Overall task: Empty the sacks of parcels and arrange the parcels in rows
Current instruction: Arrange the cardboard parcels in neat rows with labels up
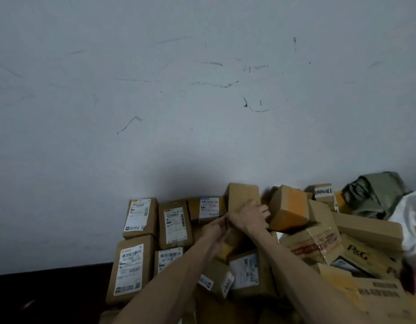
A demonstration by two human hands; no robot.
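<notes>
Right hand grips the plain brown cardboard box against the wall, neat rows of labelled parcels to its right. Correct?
No: the head view shows the labelled parcels left of the plain brown cardboard box; the right hand does grip it.

Brown cardboard parcels [175,224] bear white barcode labels [130,268]; one box [290,212] has an orange band; the sack [375,195] is olive green.

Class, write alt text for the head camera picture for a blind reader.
A left hand and right hand hold a plain brown cardboard box upright against a scuffed grey wall. Labelled brown cardboard parcels lie in rows to its left; a jumbled pile of cartons lies right.
</notes>
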